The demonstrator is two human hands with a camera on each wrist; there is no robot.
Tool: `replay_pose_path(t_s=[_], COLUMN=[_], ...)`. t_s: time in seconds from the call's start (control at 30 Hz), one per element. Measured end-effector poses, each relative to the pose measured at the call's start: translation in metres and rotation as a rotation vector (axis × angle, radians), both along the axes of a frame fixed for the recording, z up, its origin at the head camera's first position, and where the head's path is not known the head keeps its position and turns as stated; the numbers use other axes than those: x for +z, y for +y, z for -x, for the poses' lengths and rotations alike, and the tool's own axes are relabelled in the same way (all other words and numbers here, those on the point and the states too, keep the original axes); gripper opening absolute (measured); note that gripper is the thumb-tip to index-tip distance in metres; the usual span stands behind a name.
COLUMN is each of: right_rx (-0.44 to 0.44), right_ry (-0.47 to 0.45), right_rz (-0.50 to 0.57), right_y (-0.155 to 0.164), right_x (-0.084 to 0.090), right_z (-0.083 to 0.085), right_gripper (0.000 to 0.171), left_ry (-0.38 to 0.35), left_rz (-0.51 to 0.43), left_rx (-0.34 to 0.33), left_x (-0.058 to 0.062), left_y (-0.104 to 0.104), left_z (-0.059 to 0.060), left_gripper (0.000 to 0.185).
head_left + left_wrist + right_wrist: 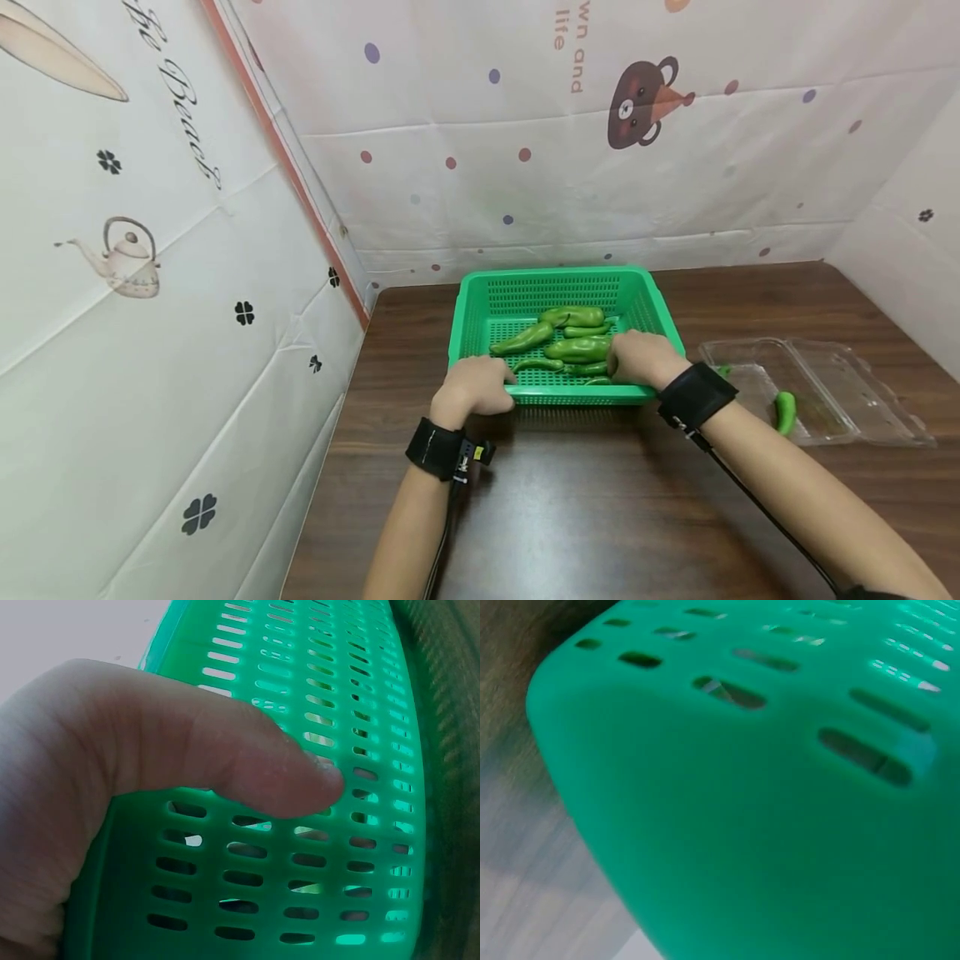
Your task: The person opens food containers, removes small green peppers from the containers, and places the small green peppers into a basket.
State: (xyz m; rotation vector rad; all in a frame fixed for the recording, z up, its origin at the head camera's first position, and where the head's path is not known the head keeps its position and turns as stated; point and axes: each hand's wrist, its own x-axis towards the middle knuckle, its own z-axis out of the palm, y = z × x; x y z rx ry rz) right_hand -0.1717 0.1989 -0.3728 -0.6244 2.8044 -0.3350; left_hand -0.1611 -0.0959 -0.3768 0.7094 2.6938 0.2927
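Observation:
A green slotted plastic basket (pixel 555 398) stands on the table, with several green peppers of different sizes inside. My left hand (pixel 477 385) grips its near rim at the left. In the left wrist view the thumb (pixel 277 769) lies against the slotted outer wall, while the fingers are hidden behind it. Reaching over the near right corner, my right hand (pixel 643 358) is down in the basket by the right end of a thick pepper (pixel 579 348). Its fingertips are hidden, so I cannot tell whether they hold a pepper. The right wrist view shows only the basket's wall (pixel 705 810) up close.
To the right lies an opened clear plastic clamshell box (pixel 817 400), with a curved green pepper (pixel 785 412) in its tray and a bit of green near my right wrist. Printed sheets (pixel 480 192) hang behind and along the left of the brown wooden table (pixel 570 517).

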Motion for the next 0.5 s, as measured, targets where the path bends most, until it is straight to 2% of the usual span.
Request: replay_pose_path(t_s=[0.1,0.2,0.37,0.5], right_rx=[-0.019,-0.048,-0.084,-0.127], right_ry=[0.019,0.037,0.098,0.155], right_rz=[0.003,0.022,0.058,0.075], right_y=[0.002,0.004,0.010,0.018], right_x=[0.002,0.004,0.012,0.026], right_z=[0.000,0.001,0.000,-0.007], right_gripper=[0.017,0.006,0.012,0.018], left_ry=[0.001,0.008,0.004,0.003], left_rz=[-0.003,-0.002,0.002,0.004], left_rx=[0.004,0.003,0.000,0.000], left_x=[0.000,0.000,0.000,-0.001], left_y=[0.000,0.000,0.000,0.001], left_z=[0.000,0.000,-0.001,-0.001], left_gripper=[0.052,0.051,0.050,0.050])
